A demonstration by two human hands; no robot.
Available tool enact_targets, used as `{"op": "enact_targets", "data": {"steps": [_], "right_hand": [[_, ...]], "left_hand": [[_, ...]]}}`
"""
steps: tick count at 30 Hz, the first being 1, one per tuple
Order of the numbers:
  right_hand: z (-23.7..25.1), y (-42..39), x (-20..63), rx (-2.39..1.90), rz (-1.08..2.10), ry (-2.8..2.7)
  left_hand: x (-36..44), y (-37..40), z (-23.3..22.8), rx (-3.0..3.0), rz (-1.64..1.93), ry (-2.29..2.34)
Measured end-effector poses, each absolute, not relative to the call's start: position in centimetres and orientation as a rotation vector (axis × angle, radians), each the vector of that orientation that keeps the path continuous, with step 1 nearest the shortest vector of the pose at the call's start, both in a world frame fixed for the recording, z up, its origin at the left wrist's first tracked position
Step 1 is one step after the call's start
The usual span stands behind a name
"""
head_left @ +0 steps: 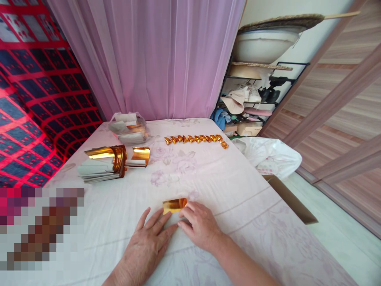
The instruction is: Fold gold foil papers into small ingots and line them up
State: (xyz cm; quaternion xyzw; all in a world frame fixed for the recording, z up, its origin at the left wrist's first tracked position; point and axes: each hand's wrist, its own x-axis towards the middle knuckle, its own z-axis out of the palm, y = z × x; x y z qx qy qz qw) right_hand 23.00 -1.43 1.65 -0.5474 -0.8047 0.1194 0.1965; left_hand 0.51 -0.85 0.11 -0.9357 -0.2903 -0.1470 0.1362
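Note:
A small sheet of shiny gold foil paper (174, 205) lies on the tablecloth in front of me, slightly curved. My left hand (148, 241) rests flat with its fingers spread, the fingertips touching the sheet's lower left edge. Curled over the right end of the same sheet, the fingers of my right hand (200, 225) grip it; the thumb is close to my left fingers. A thick stack of gold foil paper (104, 163) sits to the left, its pale backs showing, with a few separate sheets (139, 157) beside it. Farther back runs a row of folded gold foil pieces (195, 139).
A clear plastic bag (129, 129) of papers stands at the table's far left. Beyond the right edge are a white plastic bag (268, 157), a cardboard piece (293, 200) and a rack (253, 79) with basins and shoes. A purple curtain (154, 59) hangs behind.

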Motion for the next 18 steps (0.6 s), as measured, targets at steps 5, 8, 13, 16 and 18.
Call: {"op": "enact_targets", "data": {"steps": [5,8,13,16,18], "right_hand": [[1.7,-1.2,23.7,-1.506,0.468,-2.278],[1.8,-1.2,24.2,-1.498,0.498,-2.267],[2.0,-1.0,25.0,-1.537,0.497,-2.247],[2.2,-0.8,25.2,-1.536,0.508,-2.246],[2.2,-0.7,25.3,-1.523,0.521,-2.245]], "left_hand": [[0.4,-0.8,0.0,-2.760,-0.431,-0.862],[0.3,-0.7,0.0,-2.789,-0.439,-0.877],[0.1,-0.5,0.5,-2.826,-0.482,-0.866],[0.0,-0.3,0.8,-2.853,-0.503,-0.854],[0.0,-0.2,1.0,-2.869,-0.502,-0.860]]}}
